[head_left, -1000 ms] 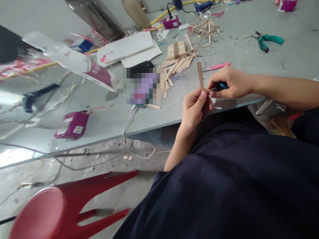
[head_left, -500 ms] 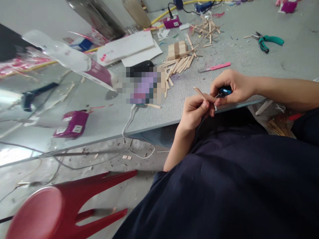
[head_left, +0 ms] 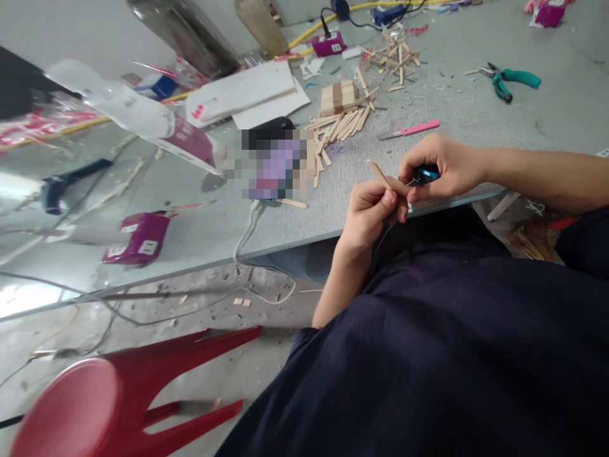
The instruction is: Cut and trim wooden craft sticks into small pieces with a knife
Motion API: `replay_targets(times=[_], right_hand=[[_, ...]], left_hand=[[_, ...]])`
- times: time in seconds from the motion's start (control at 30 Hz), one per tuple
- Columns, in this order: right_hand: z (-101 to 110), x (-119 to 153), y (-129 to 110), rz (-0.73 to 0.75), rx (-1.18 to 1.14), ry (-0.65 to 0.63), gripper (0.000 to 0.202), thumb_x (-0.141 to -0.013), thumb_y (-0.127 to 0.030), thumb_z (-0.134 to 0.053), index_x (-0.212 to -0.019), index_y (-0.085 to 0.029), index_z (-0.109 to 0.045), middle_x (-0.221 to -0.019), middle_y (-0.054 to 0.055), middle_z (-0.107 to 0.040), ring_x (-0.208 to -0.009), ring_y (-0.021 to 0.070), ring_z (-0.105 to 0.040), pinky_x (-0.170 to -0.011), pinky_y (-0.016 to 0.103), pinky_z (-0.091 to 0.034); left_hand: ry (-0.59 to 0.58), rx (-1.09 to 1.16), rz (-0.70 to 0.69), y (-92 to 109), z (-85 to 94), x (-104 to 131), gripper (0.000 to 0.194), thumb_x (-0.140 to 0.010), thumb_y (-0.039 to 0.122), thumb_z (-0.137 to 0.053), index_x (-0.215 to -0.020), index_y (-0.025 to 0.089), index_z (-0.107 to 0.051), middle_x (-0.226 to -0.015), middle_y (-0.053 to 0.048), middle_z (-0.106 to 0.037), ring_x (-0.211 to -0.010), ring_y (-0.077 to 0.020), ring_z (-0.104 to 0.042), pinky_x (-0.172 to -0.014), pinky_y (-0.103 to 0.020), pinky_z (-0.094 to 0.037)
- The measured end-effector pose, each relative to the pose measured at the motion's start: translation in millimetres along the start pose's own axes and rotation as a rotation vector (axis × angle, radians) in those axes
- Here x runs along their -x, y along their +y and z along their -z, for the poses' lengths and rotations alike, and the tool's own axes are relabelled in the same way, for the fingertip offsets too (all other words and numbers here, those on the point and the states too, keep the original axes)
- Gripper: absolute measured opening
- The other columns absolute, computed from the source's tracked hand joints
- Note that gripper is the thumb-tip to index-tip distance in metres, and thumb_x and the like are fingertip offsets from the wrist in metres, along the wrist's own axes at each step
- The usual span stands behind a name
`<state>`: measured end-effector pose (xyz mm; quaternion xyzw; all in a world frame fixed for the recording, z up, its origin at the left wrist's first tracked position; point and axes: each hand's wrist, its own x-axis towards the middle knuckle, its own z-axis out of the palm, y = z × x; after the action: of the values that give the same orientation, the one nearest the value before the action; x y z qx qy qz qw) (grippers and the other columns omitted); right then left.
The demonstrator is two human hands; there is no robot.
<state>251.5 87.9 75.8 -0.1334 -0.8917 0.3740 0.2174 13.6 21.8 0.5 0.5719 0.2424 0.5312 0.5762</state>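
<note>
My left hand (head_left: 373, 206) is closed on a wooden craft stick (head_left: 377, 172), its upper end sticking out past the thumb. Right beside it, my right hand (head_left: 440, 168) is closed, fingertips meeting those of the left hand. A shiny blue object (head_left: 427, 173) shows inside the curl of the right hand; whether it is gripped there or lies behind I cannot tell. A thin pale piece (head_left: 413, 182) shows between the two hands, too small to name. Both hands are at the table's front edge, over my lap.
Beyond the hands lie a pink-handled blade (head_left: 413, 130), teal pliers (head_left: 516, 77), loose craft sticks (head_left: 349, 124) and a banded stick bundle (head_left: 339, 97). To the left are a blurred-out phone (head_left: 276, 170) with a white cable, a plastic bottle (head_left: 137, 117) and a red stool (head_left: 71, 403).
The craft stick's upper end has shifted slightly left and up. Both hands have otherwise barely moved and keep the same hold.
</note>
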Motion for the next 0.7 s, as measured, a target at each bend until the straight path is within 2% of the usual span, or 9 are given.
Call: replay_targets(times=[0.1,0.23,0.4,0.47,0.57,0.7], right_hand=[[0.0,-0.4,-1.0,0.022,-0.011,0.008,0.036,-0.107,-0.053,-0.091,-0.107,-0.019,-0.08,-0.092,0.001,-0.075,-0.088,0.0164,-0.06,-0.083,0.035,-0.049],[-0.6,-0.4,-0.4,0.009,-0.006,0.012,0.034,-0.106,-0.052,-0.091,-0.106,-0.019,-0.08,-0.092,0.001,-0.076,-0.088,0.017,-0.06,-0.082,0.035,-0.048],[-1.4,-0.1,3.6,0.021,-0.009,0.009,0.038,-0.108,-0.055,-0.09,-0.109,-0.018,-0.081,-0.098,0.003,-0.08,-0.089,0.0166,-0.063,-0.084,0.035,-0.05],[-1.6,-0.2,4.9,0.018,-0.009,0.02,0.041,-0.107,-0.059,-0.092,-0.107,-0.019,-0.08,-0.096,0.002,-0.078,-0.089,0.0166,-0.062,-0.084,0.035,-0.05],[-1.1,-0.3,4.6,0.018,-0.005,0.024,0.039,-0.106,-0.057,-0.092,-0.107,-0.02,-0.079,-0.093,0.001,-0.076,-0.088,0.0165,-0.061,-0.084,0.035,-0.05],[0.8,-0.1,0.5,-0.005,-0.003,-0.004,0.042,-0.108,-0.06,-0.091,-0.109,-0.019,-0.08,-0.097,0.002,-0.078,-0.091,0.0175,-0.063,-0.087,0.036,-0.052]], left_hand=[[0.013,0.002,0.017,1.1,-1.0,0.5,0.064,-0.094,0.082,-0.102,-0.081,0.022,-0.085,-0.062,-0.001,-0.069,-0.047,-0.0127,-0.057,-0.048,-0.03,-0.04],[0.001,-0.001,0.009,1.1,-1.1,0.4,0.064,-0.095,0.083,-0.101,-0.082,0.023,-0.086,-0.062,0.0,-0.068,-0.047,-0.0128,-0.057,-0.047,-0.029,-0.04],[-0.021,-0.016,-0.019,0.0,-0.2,-0.2,0.062,-0.098,0.082,-0.099,-0.085,0.023,-0.087,-0.063,0.0,-0.07,-0.047,-0.0121,-0.056,-0.047,-0.028,-0.039],[-0.012,-0.015,-0.009,-0.6,0.4,-0.4,0.062,-0.097,0.083,-0.099,-0.085,0.023,-0.087,-0.063,0.0,-0.07,-0.047,-0.0119,-0.055,-0.046,-0.028,-0.039],[0.007,0.0,0.018,-1.3,1.0,-0.4,0.062,-0.095,0.083,-0.101,-0.084,0.023,-0.086,-0.062,0.001,-0.069,-0.046,-0.012,-0.056,-0.045,-0.028,-0.037],[0.026,0.018,0.031,-0.8,0.7,0.2,0.061,-0.096,0.08,-0.102,-0.083,0.023,-0.084,-0.063,0.0,-0.068,-0.047,-0.0123,-0.058,-0.045,-0.027,-0.038]])
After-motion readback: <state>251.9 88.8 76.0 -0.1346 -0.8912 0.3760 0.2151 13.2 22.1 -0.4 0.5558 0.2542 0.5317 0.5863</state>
